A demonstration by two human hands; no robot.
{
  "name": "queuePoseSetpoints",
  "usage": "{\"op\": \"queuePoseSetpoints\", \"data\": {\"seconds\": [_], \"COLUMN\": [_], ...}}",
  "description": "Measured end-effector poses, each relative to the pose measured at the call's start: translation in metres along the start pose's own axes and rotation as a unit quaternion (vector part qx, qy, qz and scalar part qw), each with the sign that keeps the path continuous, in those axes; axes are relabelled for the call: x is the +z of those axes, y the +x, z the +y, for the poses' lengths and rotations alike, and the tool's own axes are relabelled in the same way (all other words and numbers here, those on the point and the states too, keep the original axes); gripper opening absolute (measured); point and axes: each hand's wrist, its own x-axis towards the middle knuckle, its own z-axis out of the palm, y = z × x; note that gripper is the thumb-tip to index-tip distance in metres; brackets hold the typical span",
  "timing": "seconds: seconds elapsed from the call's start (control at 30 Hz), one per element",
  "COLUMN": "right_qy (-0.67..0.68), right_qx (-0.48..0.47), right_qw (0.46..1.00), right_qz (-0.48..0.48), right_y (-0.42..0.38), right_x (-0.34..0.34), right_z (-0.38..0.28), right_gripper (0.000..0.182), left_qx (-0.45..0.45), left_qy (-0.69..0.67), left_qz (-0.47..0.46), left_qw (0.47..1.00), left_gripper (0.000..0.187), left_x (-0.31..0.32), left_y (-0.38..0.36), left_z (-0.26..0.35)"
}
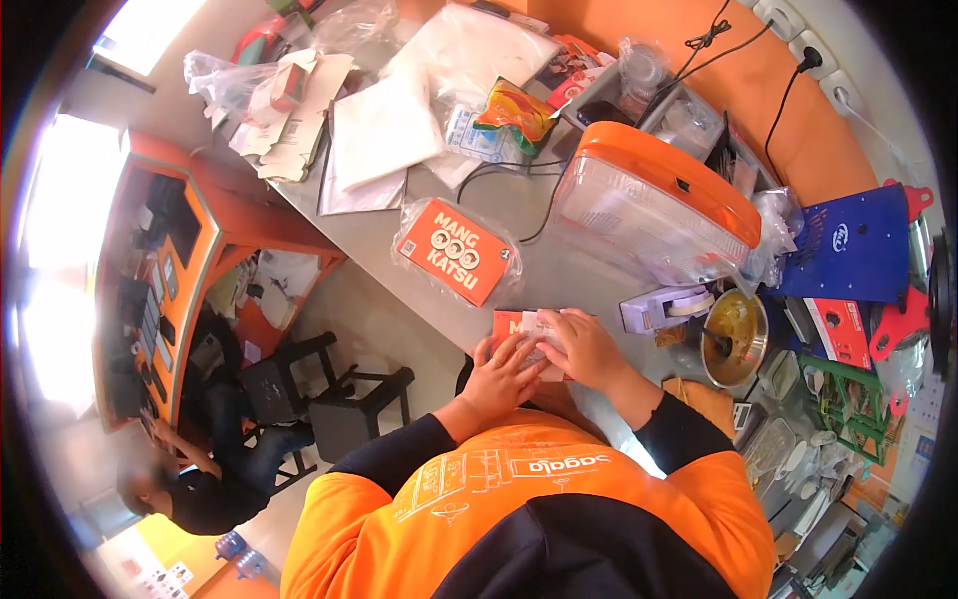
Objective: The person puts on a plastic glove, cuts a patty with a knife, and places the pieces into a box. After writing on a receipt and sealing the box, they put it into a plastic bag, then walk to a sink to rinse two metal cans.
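A red box (506, 322) with pale lettering lies at the table's near edge, mostly covered by my hands. My left hand (494, 380) rests across it from the left, fingers spread and laid on top. From the right, my right hand (584, 346) reaches over the same box, its fingers apart and almost meeting the left ones. Something whitish and translucent shows between the fingertips; I cannot make out what it is. Just beyond sits a red "MANG KATSU" box (454, 250) in clear plastic wrap, touched by neither hand.
A purple tape dispenser (654, 309) and a metal bowl (735, 339) of yellowish contents stand to the right. Behind them is a clear bin with an orange lid (669, 180). White sheets (384, 130) and packaging cover the back. A person (205, 489) sits at left near black stools (359, 404).
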Motion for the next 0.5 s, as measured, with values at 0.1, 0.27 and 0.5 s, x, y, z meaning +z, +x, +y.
{"op": "queuePoseSetpoints", "data": {"seconds": [0.1, 0.27, 0.5], "right_qy": [0.062, 0.022, -0.113], "right_qx": [0.018, 0.005, -0.040], "right_qw": [0.998, 1.000, 0.987], "right_qz": [-0.024, -0.011, -0.107], "right_y": [-0.002, -0.011, -0.025], "right_x": [-0.001, 0.014, -0.001], "right_z": [-0.001, 0.014, -0.010], "right_gripper": [0.063, 0.088, 0.114], "left_qx": [0.002, 0.008, 0.022], "left_qy": [0.004, -0.005, -0.241], "left_qz": [0.007, 0.017, -0.058], "left_qw": [1.000, 1.000, 0.969], "left_gripper": [0.032, 0.030, 0.039], "left_x": [-0.001, -0.005, -0.040], "left_y": [-0.001, 0.001, 0.008], "left_z": [0.001, 0.003, -0.024]}}
